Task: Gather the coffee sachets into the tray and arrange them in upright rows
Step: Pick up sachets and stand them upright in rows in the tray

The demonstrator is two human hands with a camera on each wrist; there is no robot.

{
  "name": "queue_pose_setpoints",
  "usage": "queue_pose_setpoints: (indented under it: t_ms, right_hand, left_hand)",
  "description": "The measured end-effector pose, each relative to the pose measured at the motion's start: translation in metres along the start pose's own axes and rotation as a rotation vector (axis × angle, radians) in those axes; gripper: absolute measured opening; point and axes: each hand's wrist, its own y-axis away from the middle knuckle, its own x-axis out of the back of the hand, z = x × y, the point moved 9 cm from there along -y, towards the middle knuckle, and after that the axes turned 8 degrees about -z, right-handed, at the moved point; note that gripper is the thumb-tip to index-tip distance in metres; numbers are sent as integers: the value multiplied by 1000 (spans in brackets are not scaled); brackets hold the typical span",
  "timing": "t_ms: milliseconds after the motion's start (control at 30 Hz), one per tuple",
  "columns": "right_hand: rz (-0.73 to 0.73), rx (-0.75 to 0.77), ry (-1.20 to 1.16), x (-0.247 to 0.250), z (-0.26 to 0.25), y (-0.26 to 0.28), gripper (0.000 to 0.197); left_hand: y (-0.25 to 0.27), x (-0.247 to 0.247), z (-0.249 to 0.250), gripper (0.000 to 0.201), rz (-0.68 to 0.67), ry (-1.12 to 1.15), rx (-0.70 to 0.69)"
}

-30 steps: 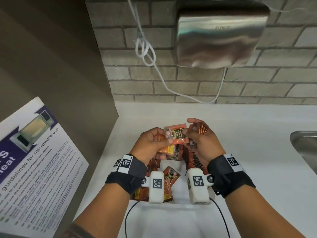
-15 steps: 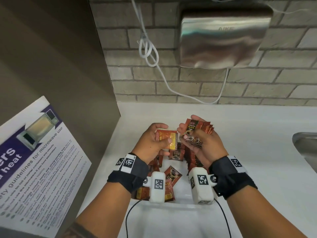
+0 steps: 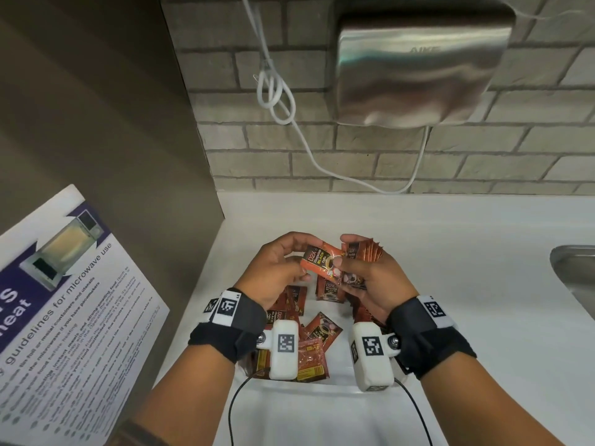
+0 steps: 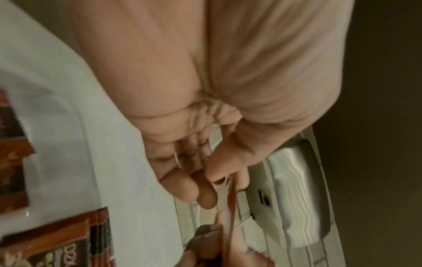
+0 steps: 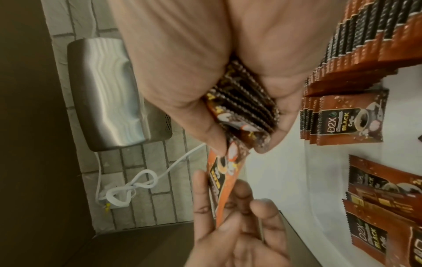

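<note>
My left hand [image 3: 283, 265] pinches one orange-brown coffee sachet [image 3: 322, 260] by its left end, face up. My right hand [image 3: 363, 275] grips a stack of sachets [image 3: 365, 254] fanned between thumb and fingers, and its thumb rests on the right end of the single sachet. Both hands hover above a clear plastic tray [image 3: 322, 386]. In the right wrist view an upright row of sachets [image 5: 356, 59] stands in the tray, and loose sachets [image 5: 383, 204] lie flat beside it. Loose sachets [image 3: 309, 346] also lie under my left wrist.
The tray sits on a white counter [image 3: 450, 268] against a brick wall. A steel hand dryer [image 3: 418, 66] with a white cable [image 3: 277, 91] hangs above. A steel sink edge [image 3: 576, 272] is at the right. A microwave notice [image 3: 64, 304] is on the brown panel at left.
My left hand has turned its single sachet face up and brought it right, against the stack in my right hand. The right thumb now lies on that sachet.
</note>
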Motion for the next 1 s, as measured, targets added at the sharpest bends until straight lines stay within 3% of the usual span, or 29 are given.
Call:
queue_pose_setpoints:
  t_ms: [67, 267, 367, 433, 533, 667, 733, 800, 900, 1000]
  right_hand:
    - [4, -5, -16, 1, 1, 1, 42]
    - [-46, -25, -25, -4, 9, 3, 42]
    - [-33, -17, 0, -3, 9, 2, 41]
    - [-101, -51, 25, -8, 9, 3, 45]
    - [-238, -152, 114, -19, 12, 4, 52]
    - [-321, -189, 83, -27, 14, 6, 40]
    - [-289, -184, 34, -24, 13, 5, 33]
    - [-260, -173, -27, -20, 12, 4, 33]
    - [-257, -149, -107, -29, 10, 5, 27]
    - [-287, -152, -117, -44, 8, 11, 15]
  left_hand:
    - [0, -1, -3, 43, -6, 113, 26]
    - [-3, 2, 9, 35, 2, 170, 16]
    - [-4, 7, 17, 31, 41, -49, -29]
    - [-5, 9, 22, 34, 62, -189, -65]
    - [-5, -1, 26, 37, 3, -237, -55]
    - [-3, -22, 27, 36, 6, -316, -73]
    - [1, -26, 37, 46, 31, -482, -158]
    - [6, -39, 42, 60, -66, -627, -238]
    - [7, -66, 31, 87, -265, -705, -162]
    - [3, -70, 30, 99, -241, -894, -144]
